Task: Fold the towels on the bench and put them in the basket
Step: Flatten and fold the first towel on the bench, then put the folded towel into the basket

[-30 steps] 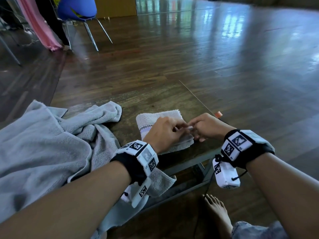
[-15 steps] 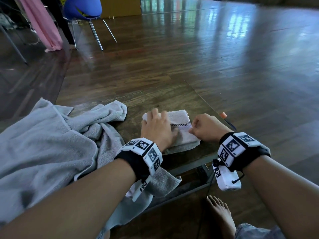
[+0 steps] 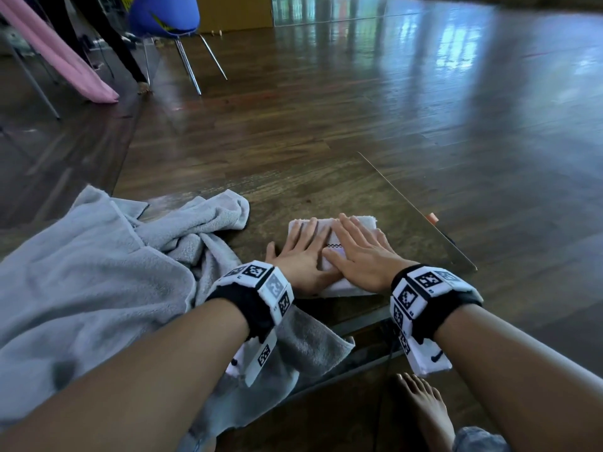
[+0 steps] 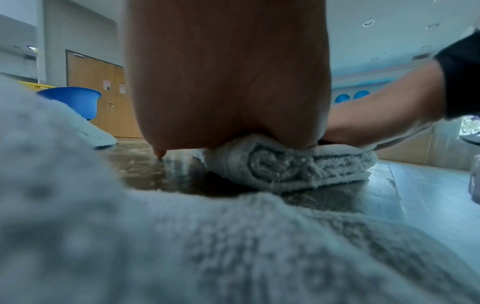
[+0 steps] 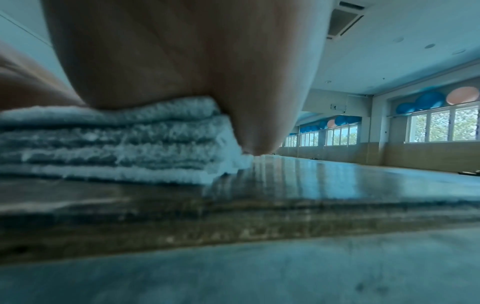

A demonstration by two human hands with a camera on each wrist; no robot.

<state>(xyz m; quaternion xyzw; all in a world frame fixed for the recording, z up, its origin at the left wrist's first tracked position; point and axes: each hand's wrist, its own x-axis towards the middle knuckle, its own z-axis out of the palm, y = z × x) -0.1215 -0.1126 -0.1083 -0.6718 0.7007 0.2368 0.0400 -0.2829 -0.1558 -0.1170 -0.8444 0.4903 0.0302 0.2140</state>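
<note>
A small white towel (image 3: 365, 223), folded into a thick pad with a black-checked stripe, lies on the wooden bench (image 3: 326, 190) near its right end. My left hand (image 3: 301, 252) lies flat on its left half, fingers straight. My right hand (image 3: 359, 249) presses flat on its right half beside it. The left wrist view shows the folded towel (image 4: 298, 166) squashed under my left palm (image 4: 228, 82). In the right wrist view the towel's stacked layers (image 5: 116, 139) sit under my right palm (image 5: 182, 61). A large grey towel (image 3: 81, 272) lies crumpled on the bench to the left. No basket is in view.
The bench's right edge (image 3: 456, 252) runs close to my right hand, with dark wooden floor (image 3: 456, 125) beyond. A blue chair (image 3: 163, 14) and pink cloth (image 3: 58, 57) stand far back left. My bare foot (image 3: 424, 409) is below the bench's front edge.
Both hands went from pinching and folding the small towel's edge to lying flat on top of it. The towel is now a smaller, thicker pad.
</note>
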